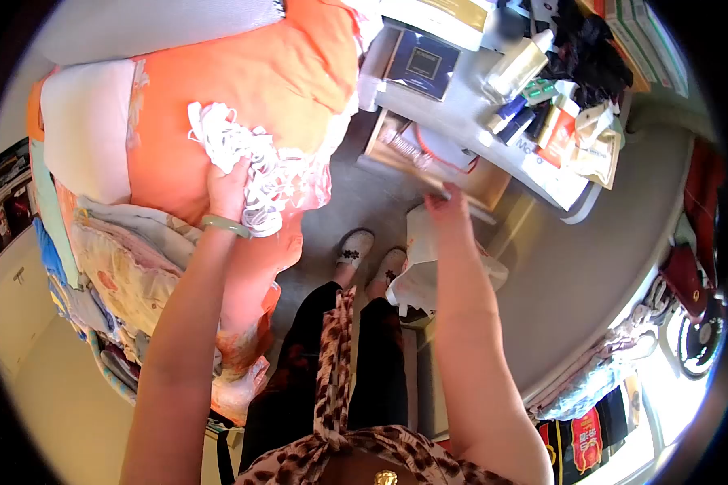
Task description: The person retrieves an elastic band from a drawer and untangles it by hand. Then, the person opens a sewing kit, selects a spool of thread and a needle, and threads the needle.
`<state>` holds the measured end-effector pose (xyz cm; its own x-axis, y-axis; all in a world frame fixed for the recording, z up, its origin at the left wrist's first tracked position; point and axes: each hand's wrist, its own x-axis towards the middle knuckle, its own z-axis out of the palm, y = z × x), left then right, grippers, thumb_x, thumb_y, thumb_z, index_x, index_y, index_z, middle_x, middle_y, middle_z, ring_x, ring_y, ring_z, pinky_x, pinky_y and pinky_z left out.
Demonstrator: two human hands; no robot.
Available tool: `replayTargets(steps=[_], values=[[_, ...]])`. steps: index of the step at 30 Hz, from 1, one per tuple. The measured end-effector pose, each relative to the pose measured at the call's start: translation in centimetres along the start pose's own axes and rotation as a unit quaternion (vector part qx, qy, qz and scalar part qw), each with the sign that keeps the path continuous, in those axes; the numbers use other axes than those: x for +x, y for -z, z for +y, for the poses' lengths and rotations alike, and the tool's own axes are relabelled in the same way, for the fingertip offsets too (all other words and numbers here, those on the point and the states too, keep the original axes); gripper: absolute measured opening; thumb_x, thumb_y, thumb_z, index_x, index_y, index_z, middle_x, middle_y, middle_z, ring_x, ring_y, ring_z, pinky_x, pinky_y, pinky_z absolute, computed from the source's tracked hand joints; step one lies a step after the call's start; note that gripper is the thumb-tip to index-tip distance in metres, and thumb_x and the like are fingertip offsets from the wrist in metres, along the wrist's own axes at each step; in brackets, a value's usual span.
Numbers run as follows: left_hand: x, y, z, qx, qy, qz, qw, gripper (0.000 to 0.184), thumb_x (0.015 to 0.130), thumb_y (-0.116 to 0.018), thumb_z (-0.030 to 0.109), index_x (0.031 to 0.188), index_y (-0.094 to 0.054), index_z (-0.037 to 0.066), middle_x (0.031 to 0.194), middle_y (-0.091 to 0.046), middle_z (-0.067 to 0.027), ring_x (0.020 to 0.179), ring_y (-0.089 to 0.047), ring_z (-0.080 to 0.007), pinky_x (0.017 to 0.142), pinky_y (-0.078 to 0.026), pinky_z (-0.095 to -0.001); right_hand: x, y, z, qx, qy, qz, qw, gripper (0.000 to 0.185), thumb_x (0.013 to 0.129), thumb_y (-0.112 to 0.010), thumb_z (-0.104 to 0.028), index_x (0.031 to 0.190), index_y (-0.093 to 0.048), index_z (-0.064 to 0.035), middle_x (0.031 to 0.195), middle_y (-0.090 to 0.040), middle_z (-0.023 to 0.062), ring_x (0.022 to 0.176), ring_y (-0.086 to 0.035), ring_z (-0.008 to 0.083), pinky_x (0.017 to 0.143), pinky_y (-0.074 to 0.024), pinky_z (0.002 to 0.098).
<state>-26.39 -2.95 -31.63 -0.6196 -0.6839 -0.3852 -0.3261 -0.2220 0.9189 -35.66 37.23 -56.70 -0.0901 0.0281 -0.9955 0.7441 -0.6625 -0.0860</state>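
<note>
The person's left hand (228, 190) holds a loose bundle of white cords (255, 162), the fingers closed round its near side while loops spill past them to both sides. The bundle is above the orange bedding (243, 73), near its ruffled edge; whether its lower loops touch the cloth cannot be told. A pale green bangle (226, 225) circles the left wrist. A white cushion (85, 133) lies on the bedding to the left, with folded clothes (137, 267) just below it.

The right hand (447, 208) is at the front of an open drawer (487, 184) beneath the bench (469, 85). Its fingers are bent and slightly blurred, so it cannot be told whether they grip the drawer's edge or something small. Inside the drawer lie a pinkish item (408, 149), too blurred to name, and a red cord (471, 167) curving along a pale surface. A white bag (419, 252) is below the right hand, beside the person's shoes (354, 246) on the grey floor (328, 198). On the bench, a dark blue box (423, 66) lies flat, apart from a clear bottle (518, 69) and an orange-and-white container (556, 133)
</note>
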Motion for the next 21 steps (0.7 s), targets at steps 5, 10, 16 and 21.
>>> replayTargets(steps=[5,10,16,21], values=[[-0.5,-0.4,0.9,0.006,0.023,-0.005,1.000,0.023,0.087,-0.056,0.001,0.110,-0.058,-0.002,0.096,-0.063,-0.0031,0.079,-0.059,-0.0104,0.067,-0.048,-0.0237,-6.8,-4.6,-3.1,-0.240,0.089,-0.080,0.963,0.030,0.079,-0.066,-0.016,0.104,-0.053,-0.0069,0.087,-0.062,0.0121,0.081,-0.063,0.0255,0.068,-0.0523,0.0367],[0.1,-0.6,0.6,-0.041,0.025,-0.012,0.999,0.025,0.087,-0.056,0.001,0.112,-0.057,-0.001,0.096,-0.063,-0.0035,0.076,-0.059,-0.0101,0.065,-0.048,-0.0237,-10.9,4.4,5.2,-0.514,0.217,-0.191,0.808,0.029,0.089,-0.056,-0.033,0.072,-0.060,-0.0090,0.068,-0.062,0.0027,0.058,-0.057,0.0167,0.049,-0.0432,0.0319],[0.8,-0.7,-0.2,-0.079,0.028,-0.037,0.996,0.025,0.085,-0.057,0.001,0.110,-0.058,0.002,0.087,-0.061,0.0001,0.061,-0.051,-0.0060,0.052,-0.043,-0.0212,-32.2,25.5,20.3,-0.837,-0.054,-0.252,0.482,0.062,0.078,-0.066,-0.034,0.130,-0.046,-0.0069,0.126,-0.053,0.0190,0.115,-0.051,0.0341,0.095,-0.0429,0.0407],[0.1,-1.2,0.9,-0.116,-0.036,-0.066,0.990,0.028,0.085,-0.058,0.002,0.113,-0.057,0.000,0.095,-0.064,-0.0044,0.081,-0.060,-0.0124,0.069,-0.049,-0.0262,-50.6,32.3,29.2,-0.858,0.010,-0.227,0.460,0.068,0.076,-0.069,-0.026,0.136,-0.038,-0.0176,0.140,-0.031,0.0191,0.128,-0.032,0.0404,0.102,-0.0373,0.0457]])
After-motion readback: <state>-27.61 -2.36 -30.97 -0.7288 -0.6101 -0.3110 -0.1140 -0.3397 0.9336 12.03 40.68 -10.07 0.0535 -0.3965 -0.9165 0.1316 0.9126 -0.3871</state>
